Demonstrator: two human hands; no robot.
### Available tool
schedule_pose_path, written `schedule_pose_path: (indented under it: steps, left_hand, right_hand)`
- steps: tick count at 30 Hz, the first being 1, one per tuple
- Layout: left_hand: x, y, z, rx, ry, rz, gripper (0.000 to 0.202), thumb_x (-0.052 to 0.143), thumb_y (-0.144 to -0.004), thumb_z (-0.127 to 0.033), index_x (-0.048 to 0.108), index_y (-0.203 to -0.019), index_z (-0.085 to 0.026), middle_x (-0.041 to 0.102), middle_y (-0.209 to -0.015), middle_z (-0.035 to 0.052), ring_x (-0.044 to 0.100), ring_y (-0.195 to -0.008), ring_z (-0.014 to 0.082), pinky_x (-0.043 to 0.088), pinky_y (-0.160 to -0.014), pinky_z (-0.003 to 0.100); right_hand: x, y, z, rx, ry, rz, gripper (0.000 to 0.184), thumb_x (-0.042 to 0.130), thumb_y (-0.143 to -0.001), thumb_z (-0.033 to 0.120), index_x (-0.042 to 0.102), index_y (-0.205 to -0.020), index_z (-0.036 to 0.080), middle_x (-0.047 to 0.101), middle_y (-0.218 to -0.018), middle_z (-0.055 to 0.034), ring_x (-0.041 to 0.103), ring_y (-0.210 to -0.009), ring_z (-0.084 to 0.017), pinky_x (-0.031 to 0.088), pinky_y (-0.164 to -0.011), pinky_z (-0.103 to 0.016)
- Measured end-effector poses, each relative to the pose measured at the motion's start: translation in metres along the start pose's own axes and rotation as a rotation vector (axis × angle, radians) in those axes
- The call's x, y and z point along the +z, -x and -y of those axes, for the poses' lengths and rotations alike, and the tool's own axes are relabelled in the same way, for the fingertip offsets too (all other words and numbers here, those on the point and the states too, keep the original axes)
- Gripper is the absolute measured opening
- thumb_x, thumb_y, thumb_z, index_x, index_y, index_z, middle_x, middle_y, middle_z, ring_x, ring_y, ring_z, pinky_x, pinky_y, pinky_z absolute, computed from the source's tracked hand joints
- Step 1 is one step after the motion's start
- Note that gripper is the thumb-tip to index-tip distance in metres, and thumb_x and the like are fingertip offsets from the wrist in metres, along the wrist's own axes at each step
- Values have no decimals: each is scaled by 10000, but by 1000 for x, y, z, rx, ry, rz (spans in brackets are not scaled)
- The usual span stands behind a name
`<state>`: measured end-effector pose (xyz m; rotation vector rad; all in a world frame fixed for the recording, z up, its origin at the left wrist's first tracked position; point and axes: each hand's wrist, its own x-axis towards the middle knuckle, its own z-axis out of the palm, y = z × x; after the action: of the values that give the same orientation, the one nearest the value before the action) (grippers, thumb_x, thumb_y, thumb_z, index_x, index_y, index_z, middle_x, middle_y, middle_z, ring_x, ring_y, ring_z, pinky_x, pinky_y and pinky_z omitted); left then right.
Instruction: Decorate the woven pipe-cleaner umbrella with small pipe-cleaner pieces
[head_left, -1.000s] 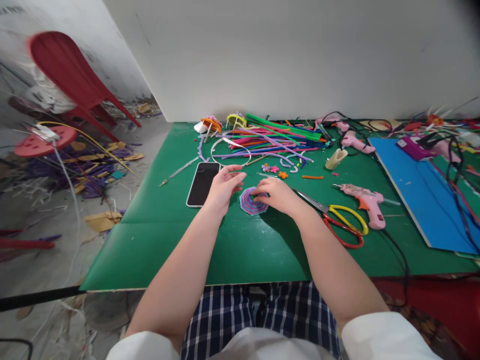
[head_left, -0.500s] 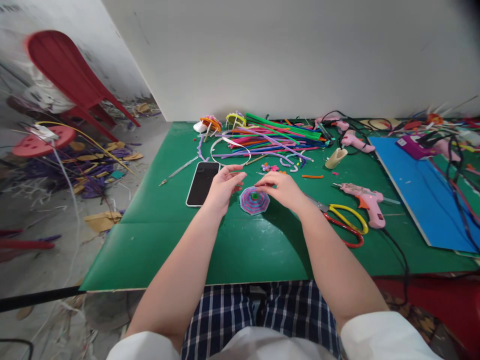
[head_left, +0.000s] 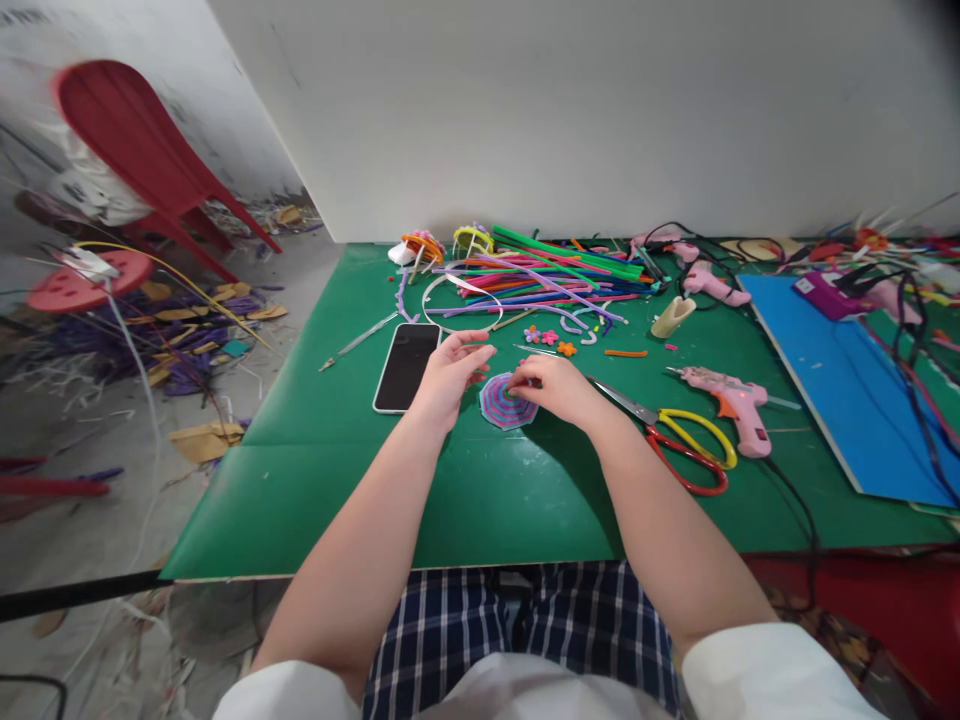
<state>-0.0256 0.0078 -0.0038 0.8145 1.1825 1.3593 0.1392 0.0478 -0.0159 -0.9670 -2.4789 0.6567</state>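
A small octagonal disc (head_left: 504,412), ringed in purple, pink and blue like pipe cleaners, lies on the green tabletop (head_left: 517,500). My right hand (head_left: 555,385) has its thumb and fingertips pinched together at the disc's middle, covering most of the green centre. On the disc's left, my left hand (head_left: 456,372) hovers with fingers curved and apart, holding nothing that I can see. A phone (head_left: 405,365) with a dark screen lies just beyond that wrist. Behind the right hand are a thin pointed metal tool (head_left: 535,350) and small pipe-cleaner flowers (head_left: 567,349).
Scissors (head_left: 690,440) and a pink glue gun (head_left: 731,400) lie to the right, beside a blue board (head_left: 847,390). A pile of pipe cleaners (head_left: 555,275), a white ribbon loop (head_left: 501,310) and a beige tube (head_left: 673,316) lie farther back. A red chair (head_left: 127,130) stands at left.
My right hand has moved slightly down, its fingertips closing over the disc's green centre. The orange flower and scissor blades now show more. My left hand has barely moved.
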Motion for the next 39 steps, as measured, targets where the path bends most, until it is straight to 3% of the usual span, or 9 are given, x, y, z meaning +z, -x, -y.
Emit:
schedule_pose_path:
  steps: [15, 20, 24, 27, 30, 39]
  left_hand:
    - [0, -1, 2, 27, -72, -17, 276, 681, -627, -261, 589, -877, -187, 601, -768, 3, 506, -580, 62, 404, -545, 188]
    - [-6, -8, 7, 150, -257, -92, 237, 631, -665, -259, 574, -884, -186, 570, -707, -13, 518, -600, 85, 402, -557, 211]
    - [-10, -11, 11, 403, -662, -208, 171, 562, -720, -231, 572, -888, -199, 603, -747, -2, 553, -721, 130, 422, -678, 268]
    - [-10, -10, 13, 500, -916, -160, 179, 531, -739, -207, 575, -913, -210, 628, -796, 9, 568, -787, 157, 417, -745, 302]
    - [-7, -9, 15, 520, -1010, -88, 197, 527, -740, -197, 574, -931, -200, 634, -831, 25, 573, -802, 172, 424, -744, 310]
    - [-2, -5, 15, 468, -896, -18, 195, 512, -759, -236, 585, -937, -205, 633, -871, 25, 581, -829, 163, 435, -763, 305]
  right_hand:
    - [-3, 1, 2, 2, -47, 65, 91, 614, -731, 266, 655, -704, 189, 605, -667, 9, 495, -628, -100, 320, -561, -221]
    - [-2, 1, 3, 29, -96, 61, 61, 637, -706, 237, 650, -736, 186, 611, -695, 12, 494, -630, -94, 330, -572, -215]
    - [-1, 1, 3, 59, -126, 54, 128, 641, -701, 260, 648, -808, 189, 615, -719, 8, 495, -628, -96, 340, -576, -218]
    - [-1, 1, 4, 75, -142, 60, 139, 642, -699, 269, 650, -811, 188, 609, -697, 9, 490, -614, -97, 338, -569, -222]
    - [-2, 1, 4, 71, -167, 55, 110, 647, -689, 257, 643, -767, 180, 596, -670, 14, 479, -599, -92, 336, -560, -219]
    - [-5, 4, 9, 96, -318, 58, 66, 632, -676, 222, 593, -711, 180, 593, -681, 41, 487, -599, -76, 360, -571, -212]
